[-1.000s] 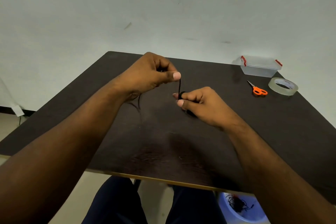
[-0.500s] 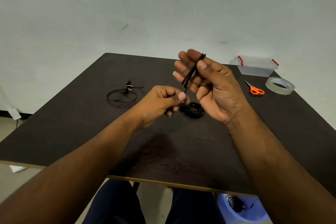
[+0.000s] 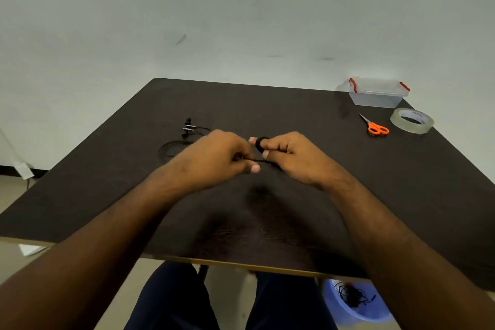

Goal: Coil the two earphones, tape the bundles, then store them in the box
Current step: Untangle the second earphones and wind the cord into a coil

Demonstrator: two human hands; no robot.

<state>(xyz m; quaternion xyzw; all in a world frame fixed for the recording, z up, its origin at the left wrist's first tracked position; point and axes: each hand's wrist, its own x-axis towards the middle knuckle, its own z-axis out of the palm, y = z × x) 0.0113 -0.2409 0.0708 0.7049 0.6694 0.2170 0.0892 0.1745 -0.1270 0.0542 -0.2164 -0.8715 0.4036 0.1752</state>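
My right hand (image 3: 290, 154) holds a black earphone cable (image 3: 260, 143) wound in loops around its extended fingers. My left hand (image 3: 218, 159) pinches the loose end of that same cable, and a short stretch runs taut between the two hands just above the dark table (image 3: 348, 195). A second black earphone (image 3: 184, 136) lies loosely coiled on the table to the left of my left hand, its earbuds at the far side. The clear box (image 3: 377, 92) with red latches stands closed at the far right corner. A roll of clear tape (image 3: 412, 120) lies near it.
Orange-handled scissors (image 3: 375, 126) lie between the box and the tape roll. Under the table's near edge at the right sits a blue bin (image 3: 356, 303) with tangled black cables. A wall rises right behind the table.
My right hand came down from its raised, open-palmed pose to table level with the cable around its fingers. My left hand moved up beside it and pulls the cable end sideways.
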